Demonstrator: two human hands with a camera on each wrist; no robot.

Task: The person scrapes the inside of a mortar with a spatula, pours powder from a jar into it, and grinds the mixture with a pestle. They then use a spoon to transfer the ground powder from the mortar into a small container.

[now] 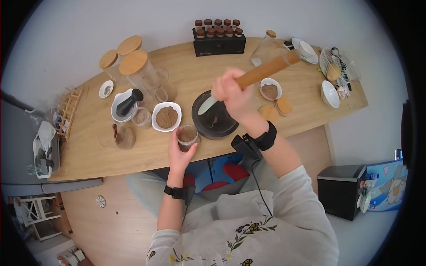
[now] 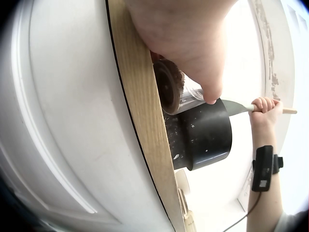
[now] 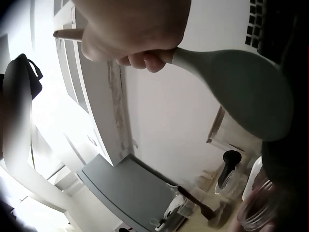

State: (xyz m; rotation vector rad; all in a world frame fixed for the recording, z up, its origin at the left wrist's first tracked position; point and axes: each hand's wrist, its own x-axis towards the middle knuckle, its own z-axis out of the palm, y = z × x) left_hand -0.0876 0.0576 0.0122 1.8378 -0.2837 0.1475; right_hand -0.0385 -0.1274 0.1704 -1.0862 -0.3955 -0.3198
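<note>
My left hand [image 1: 179, 156] grips a small glass jar [image 1: 188, 134] with brown powder in it, close beside the black mortar [image 1: 217, 128]. My right hand [image 1: 234, 95] is curled round the wooden handle of a silicone spoon [image 3: 251, 92]. Its pale green head is tilted down over the mortar's mouth, while the handle points up to the right. A little brown residue shows inside the mortar. Left of the jar stands a white square bowl [image 1: 154, 119] of brown powder. In the left wrist view, the jar [image 2: 190, 99] leans beside the mortar, with the thumb along its side.
A black pestle [image 1: 128, 103] rests in a white bowl at left, near small glass jars [image 1: 141, 118]. Tall lidded jars [image 1: 134, 63] and a black spice rack [image 1: 219, 46] stand behind. At right are a powder bowl [image 1: 270, 81], wooden lids [image 1: 284, 105] and a wire basket [image 1: 329, 57].
</note>
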